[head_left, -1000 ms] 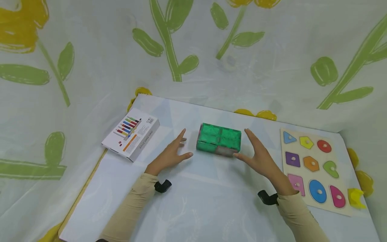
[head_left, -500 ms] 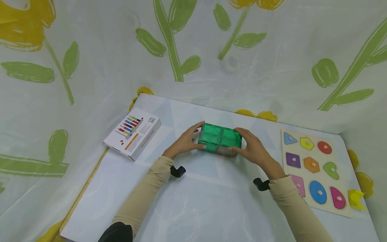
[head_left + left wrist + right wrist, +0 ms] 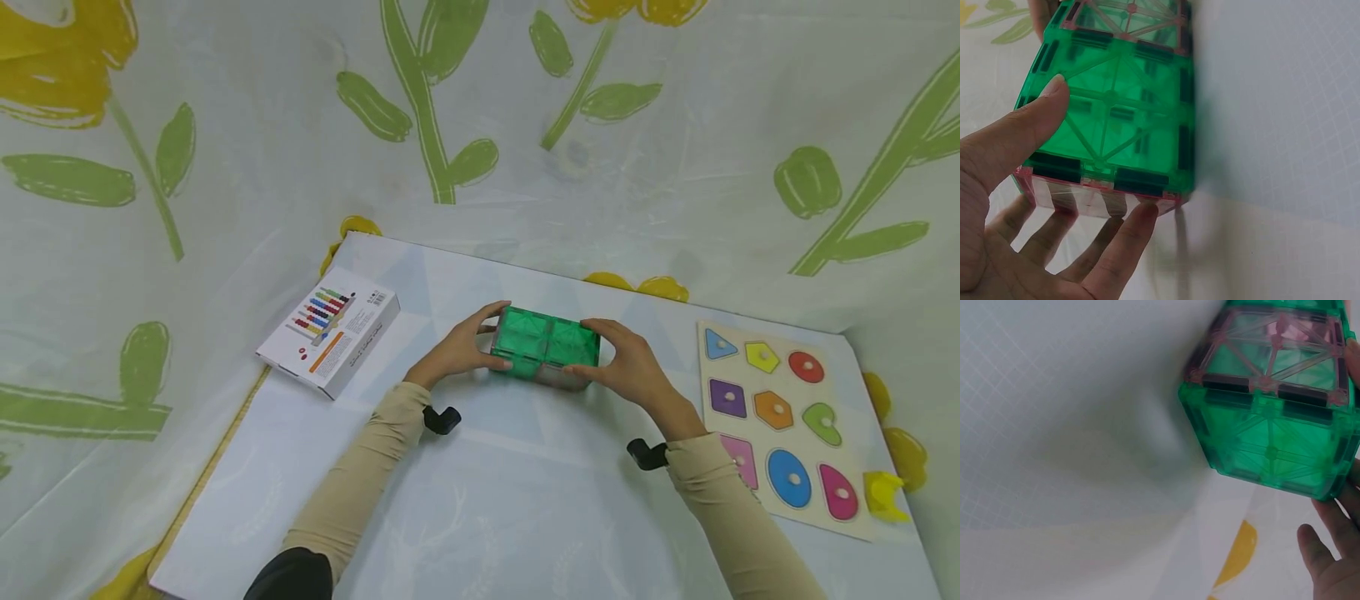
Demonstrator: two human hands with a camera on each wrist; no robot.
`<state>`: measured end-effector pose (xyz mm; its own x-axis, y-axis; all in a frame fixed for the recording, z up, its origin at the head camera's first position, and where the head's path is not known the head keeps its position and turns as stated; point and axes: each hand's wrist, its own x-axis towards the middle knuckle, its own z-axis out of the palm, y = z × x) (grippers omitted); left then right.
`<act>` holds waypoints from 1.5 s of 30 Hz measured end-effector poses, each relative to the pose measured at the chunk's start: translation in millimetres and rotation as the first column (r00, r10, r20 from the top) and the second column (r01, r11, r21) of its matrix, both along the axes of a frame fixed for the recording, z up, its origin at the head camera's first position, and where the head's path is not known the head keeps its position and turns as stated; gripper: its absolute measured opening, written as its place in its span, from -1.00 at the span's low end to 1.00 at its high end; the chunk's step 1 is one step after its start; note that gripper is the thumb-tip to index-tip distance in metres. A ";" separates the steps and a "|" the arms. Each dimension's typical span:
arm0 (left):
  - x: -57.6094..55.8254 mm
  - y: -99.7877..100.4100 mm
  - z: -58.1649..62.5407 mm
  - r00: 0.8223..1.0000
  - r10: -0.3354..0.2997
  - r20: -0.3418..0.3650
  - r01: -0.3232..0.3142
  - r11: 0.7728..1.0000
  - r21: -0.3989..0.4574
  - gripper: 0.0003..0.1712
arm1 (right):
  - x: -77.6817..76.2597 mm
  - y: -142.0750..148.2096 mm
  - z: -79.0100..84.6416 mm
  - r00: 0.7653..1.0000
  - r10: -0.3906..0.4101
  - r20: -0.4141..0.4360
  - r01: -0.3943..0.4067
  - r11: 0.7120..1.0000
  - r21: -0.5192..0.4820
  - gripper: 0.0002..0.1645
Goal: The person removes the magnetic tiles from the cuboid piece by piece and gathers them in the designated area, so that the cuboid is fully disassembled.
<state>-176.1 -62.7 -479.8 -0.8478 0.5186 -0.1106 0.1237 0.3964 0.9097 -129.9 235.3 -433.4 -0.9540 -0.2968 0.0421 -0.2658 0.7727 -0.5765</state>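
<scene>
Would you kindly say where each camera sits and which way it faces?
Head: on the head, facing forward and down at the table; left hand, right hand and sleeves show.
Left wrist: on that wrist, facing the green box; mainly the left hand shows.
Right wrist: on that wrist, facing the green box; the right hand partly shows.
Both wrist views share the green box.

One left hand (image 3: 456, 350), one right hand (image 3: 632, 368), so two total. One green see-through block (image 3: 546, 337). One white cardboard box (image 3: 330, 333). One puzzle board (image 3: 761, 382) with nine knobbed pieces (image 3: 772, 409), three rows of three. Single yellow thingy (image 3: 883, 496) too. Two tan sleeves (image 3: 360, 483), one table (image 3: 525, 500).
</scene>
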 end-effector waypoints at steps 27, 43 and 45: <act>10.7 -11.3 3.5 0.997 -0.015 0.077 0.012 0.999 0.032 0.21 | 0.6 -6.8 8.2 0.990 -0.085 0.108 0.104 0.978 -0.182 -0.43; 11.0 -13.9 1.6 0.998 -0.020 0.065 0.017 0.999 0.037 0.22 | -15.8 -11.7 -8.5 0.991 -0.112 0.070 0.127 0.953 -0.274 -0.69; 10.9 -13.7 1.3 0.998 -0.021 0.066 0.019 0.999 0.034 0.22 | -16.1 -11.5 -9.5 0.991 -0.112 0.078 0.129 0.951 -0.282 -0.70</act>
<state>-165.2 -76.4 -478.5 -0.8287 0.5396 -0.1486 0.0706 0.3641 0.9287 -146.0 223.8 -442.9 -0.9853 -0.1635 0.0492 -0.1386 0.5971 -0.7901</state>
